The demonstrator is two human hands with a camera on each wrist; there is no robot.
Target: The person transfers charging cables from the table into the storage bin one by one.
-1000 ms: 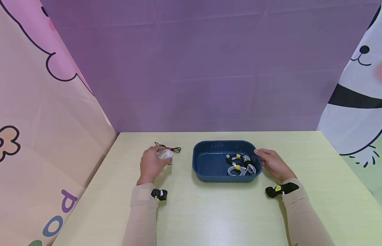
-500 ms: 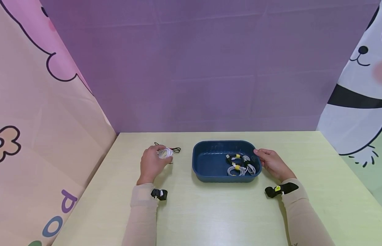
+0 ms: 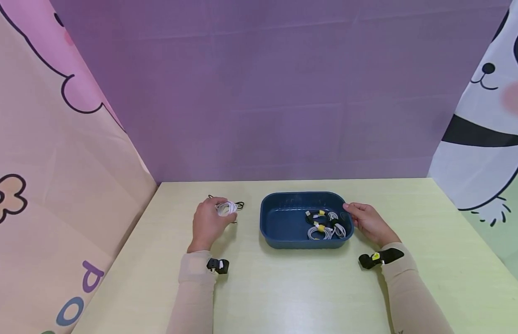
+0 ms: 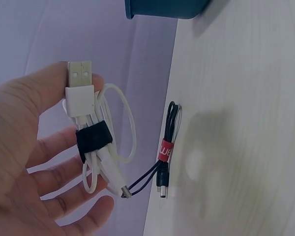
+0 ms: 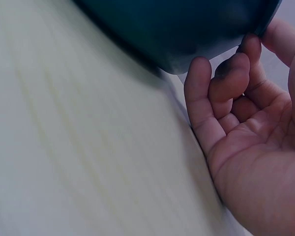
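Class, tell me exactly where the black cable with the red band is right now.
In the head view, the black cable lies on the table, left of the blue tray, partly hidden behind the white cable in the left hand.

L hand & wht cable part-hide blk cable, head view; box cut off up top, both wrist views.

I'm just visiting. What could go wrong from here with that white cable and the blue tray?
1. The white USB cable in the left hand could snag the black cable: they overlap in the left wrist view, though I can't tell whether they touch.
2. Its loops stick out past the black strap, so one might catch.
3. The right hand pinches the blue tray near the coiled cables; a careless lift might shift them.
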